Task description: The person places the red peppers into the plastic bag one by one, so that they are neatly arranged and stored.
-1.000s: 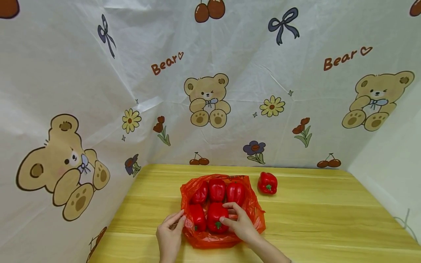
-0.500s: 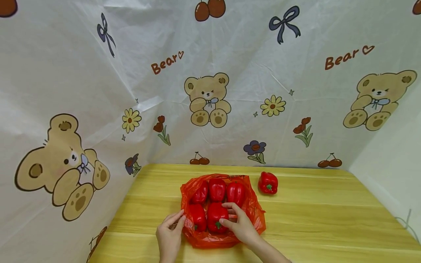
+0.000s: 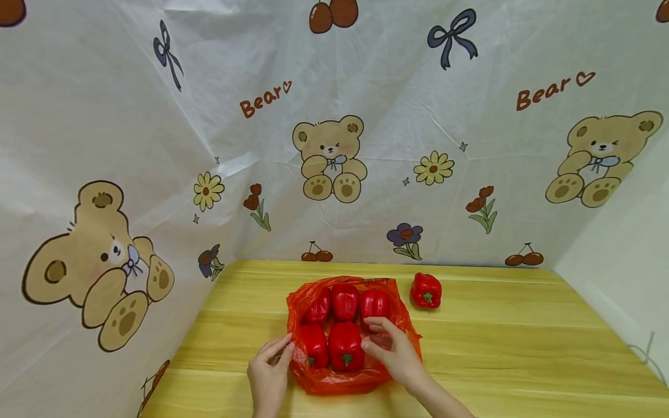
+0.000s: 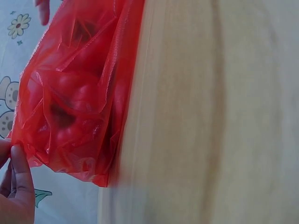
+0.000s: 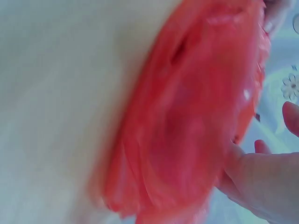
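Note:
A thin red plastic bag (image 3: 334,384) lies with its mouth spread wide, several red bell peppers inside. My left hand (image 3: 268,374) pinches the bag's left rim between thumb and fingers, as the left wrist view confirms at the bag's edge (image 4: 23,135). Over the right part of the opening hovers my right hand (image 3: 396,352), thumb and fingers loosely bent with nothing between them. Just left of its thumb sits the front bell pepper (image 3: 346,348), green stem toward me. The right wrist view is blurred; there my right hand (image 5: 266,182) is beside the bag's rim.
Behind the bag to the right, a single bell pepper (image 3: 425,291) lies on the wood-grain table (image 3: 512,342). A white sheet (image 3: 387,133) printed with bears and flowers walls off the back and left. A thin cable (image 3: 648,351) shows at the far right.
My right hand has let go of the front bell pepper and shifted right, away from it. The pepper stays in the bag, and my left hand keeps its place on the rim.

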Demonstrator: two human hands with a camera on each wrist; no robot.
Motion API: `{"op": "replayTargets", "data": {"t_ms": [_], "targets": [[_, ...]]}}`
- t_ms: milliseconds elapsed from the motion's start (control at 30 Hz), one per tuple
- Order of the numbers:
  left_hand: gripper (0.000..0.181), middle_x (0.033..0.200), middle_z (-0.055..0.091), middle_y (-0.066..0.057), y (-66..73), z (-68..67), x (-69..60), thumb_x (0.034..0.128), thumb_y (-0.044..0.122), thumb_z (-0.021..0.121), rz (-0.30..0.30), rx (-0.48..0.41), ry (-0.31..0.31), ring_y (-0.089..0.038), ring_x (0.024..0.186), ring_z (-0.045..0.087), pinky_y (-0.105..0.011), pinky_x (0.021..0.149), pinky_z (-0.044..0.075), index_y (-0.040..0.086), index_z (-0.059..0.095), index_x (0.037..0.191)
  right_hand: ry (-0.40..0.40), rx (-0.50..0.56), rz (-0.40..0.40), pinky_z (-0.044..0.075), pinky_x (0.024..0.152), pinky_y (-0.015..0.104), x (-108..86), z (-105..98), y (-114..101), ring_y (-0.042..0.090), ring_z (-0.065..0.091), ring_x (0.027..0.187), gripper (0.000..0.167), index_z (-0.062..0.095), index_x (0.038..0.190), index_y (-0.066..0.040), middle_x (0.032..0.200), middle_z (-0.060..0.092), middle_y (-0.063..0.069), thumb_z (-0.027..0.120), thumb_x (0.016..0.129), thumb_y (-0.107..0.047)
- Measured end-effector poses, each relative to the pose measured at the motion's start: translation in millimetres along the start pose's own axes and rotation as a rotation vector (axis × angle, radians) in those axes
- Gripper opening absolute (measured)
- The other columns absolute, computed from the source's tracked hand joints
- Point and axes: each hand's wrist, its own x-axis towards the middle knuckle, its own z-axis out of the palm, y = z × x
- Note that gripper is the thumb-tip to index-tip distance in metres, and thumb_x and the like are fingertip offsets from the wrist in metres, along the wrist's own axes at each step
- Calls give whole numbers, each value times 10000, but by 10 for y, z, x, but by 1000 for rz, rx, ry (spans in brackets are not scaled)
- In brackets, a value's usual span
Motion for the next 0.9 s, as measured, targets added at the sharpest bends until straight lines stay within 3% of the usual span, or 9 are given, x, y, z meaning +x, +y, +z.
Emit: {"op": "replayTargets", "data": {"t_ms": [167,300,367,467,567,633,767,900], "targets": [[172,998,713,-189,15,-12,8,821,-33,737,-35,5,-6,63,773,599,-73,670,511,-27,764,991,65,83,-44,575,874,342,60,-235,-73,417,599,1150,424,540,1306,12,1287,557,261,667,907,-52],[174,1009,714,-181,21,-19,12,824,-27,737,-54,11,-10,57,767,599,-73,670,511,-18,766,995,131,84,-87,563,844,240,132,-483,-93,263,643,1101,425,521,1327,11,1305,544,267,644,928,-69],[174,1011,716,-181,22,-20,13,822,-30,738,-52,11,-10,55,768,601,-74,671,512,-18,767,994,172,64,-105,551,821,200,175,-613,-88,129,649,1042,424,520,1329,8,1281,569,217,644,936,-93],[173,1006,717,-183,24,-20,14,819,-37,738,-43,8,-6,58,768,602,-72,671,512,-20,767,990,225,48,-125,547,797,169,250,-797,-67,-16,624,960,440,503,1336,26,1191,619,41,645,942,-109],[172,996,717,-184,20,-16,15,816,-43,737,-32,4,-4,60,766,602,-70,670,511,-24,767,984,266,33,-106,538,796,147,323,-962,-27,-55,612,953,464,488,1352,27,1140,598,-81,646,948,-138],[171,990,717,-184,17,-14,16,815,-43,738,-26,4,-3,59,764,602,-70,669,511,-25,767,982,286,-5,-80,516,802,116,368,-1059,2,-30,606,1007,484,477,1372,5,1204,601,-25,638,958,-185],[172,993,714,-184,10,-11,15,817,-41,736,-33,7,-7,60,763,600,-71,670,512,-25,766,986,305,-72,-25,466,854,90,446,-1219,65,233,570,1217,518,439,1419,-19,1400,485,200,594,985,-257],[175,1001,712,-185,7,-11,15,818,-43,736,-48,3,-12,60,768,600,-74,670,513,-24,766,990,319,-94,33,459,1047,331,527,-1353,146,404,421,1351,550,386,1457,-28,1476,385,235,568,998,-269]]}}
